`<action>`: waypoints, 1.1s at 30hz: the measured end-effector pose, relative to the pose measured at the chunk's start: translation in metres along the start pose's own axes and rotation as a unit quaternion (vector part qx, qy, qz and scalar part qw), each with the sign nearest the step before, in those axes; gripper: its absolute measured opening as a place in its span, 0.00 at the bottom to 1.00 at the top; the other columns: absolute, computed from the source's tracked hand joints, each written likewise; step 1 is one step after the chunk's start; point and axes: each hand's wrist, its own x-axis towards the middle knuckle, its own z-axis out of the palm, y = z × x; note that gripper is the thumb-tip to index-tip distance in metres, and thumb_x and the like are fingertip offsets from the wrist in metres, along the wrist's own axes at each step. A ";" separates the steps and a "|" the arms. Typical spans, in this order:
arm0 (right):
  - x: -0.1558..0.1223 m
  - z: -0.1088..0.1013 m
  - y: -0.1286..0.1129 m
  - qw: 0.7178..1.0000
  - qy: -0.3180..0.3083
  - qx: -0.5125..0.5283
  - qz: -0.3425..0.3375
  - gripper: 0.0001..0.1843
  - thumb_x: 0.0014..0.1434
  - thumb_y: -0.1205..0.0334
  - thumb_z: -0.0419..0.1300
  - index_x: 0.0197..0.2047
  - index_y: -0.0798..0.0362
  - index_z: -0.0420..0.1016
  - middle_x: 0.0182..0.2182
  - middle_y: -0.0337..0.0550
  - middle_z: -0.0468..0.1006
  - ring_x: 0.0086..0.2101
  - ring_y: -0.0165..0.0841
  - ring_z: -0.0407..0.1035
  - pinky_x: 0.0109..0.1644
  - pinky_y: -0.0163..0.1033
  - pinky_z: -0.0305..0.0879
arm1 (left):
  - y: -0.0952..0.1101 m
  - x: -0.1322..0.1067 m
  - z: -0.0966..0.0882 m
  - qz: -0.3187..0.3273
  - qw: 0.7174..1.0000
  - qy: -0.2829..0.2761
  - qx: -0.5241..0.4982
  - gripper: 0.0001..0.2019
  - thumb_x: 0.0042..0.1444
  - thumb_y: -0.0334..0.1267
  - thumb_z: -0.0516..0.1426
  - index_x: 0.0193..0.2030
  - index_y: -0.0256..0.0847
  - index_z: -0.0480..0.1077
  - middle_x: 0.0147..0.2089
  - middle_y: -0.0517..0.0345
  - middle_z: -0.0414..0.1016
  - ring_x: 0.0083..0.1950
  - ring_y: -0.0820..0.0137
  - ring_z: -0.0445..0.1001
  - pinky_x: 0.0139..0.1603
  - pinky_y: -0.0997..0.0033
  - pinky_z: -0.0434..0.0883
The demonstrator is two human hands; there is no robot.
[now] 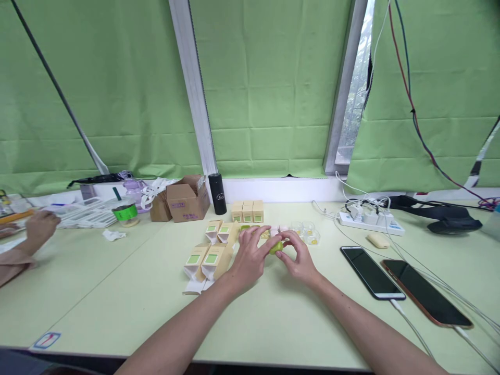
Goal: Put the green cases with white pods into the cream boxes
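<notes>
Over the middle of the table, a small green egg-shaped piece (275,247) is held between the fingertips of both hands. My left hand (250,254) pinches it from the left, its fingers curled over the top. From the right, my right hand (300,259) grips it with thumb and fingers. Behind the hands is a row of clear plastic cups (308,230), some with yellow marks, partly hidden by my fingers. To the left of my left hand stand several small cream boxes (216,260) with green squares, their near flaps open. Three more cream boxes (247,212) stand upright farther back.
At the right lie a white-edged phone (373,272), a brown-edged phone (425,291), cables and a power strip (371,223). A black cylinder (217,194), a cardboard box (188,200) and a green-sleeved cup (125,212) stand at the back left. Another person's hand (41,229) is at far left.
</notes>
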 end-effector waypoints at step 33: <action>0.037 0.036 0.028 0.837 -0.282 -0.466 -0.049 0.16 0.61 0.72 0.56 0.48 0.59 0.82 0.49 0.58 0.82 0.64 0.50 0.61 0.74 0.57 0.47 | -0.032 0.003 0.025 -0.307 0.862 0.120 -0.386 0.24 0.55 0.33 0.65 0.58 0.42 0.67 0.60 0.45 0.78 0.61 0.59 0.77 0.55 0.61 0.72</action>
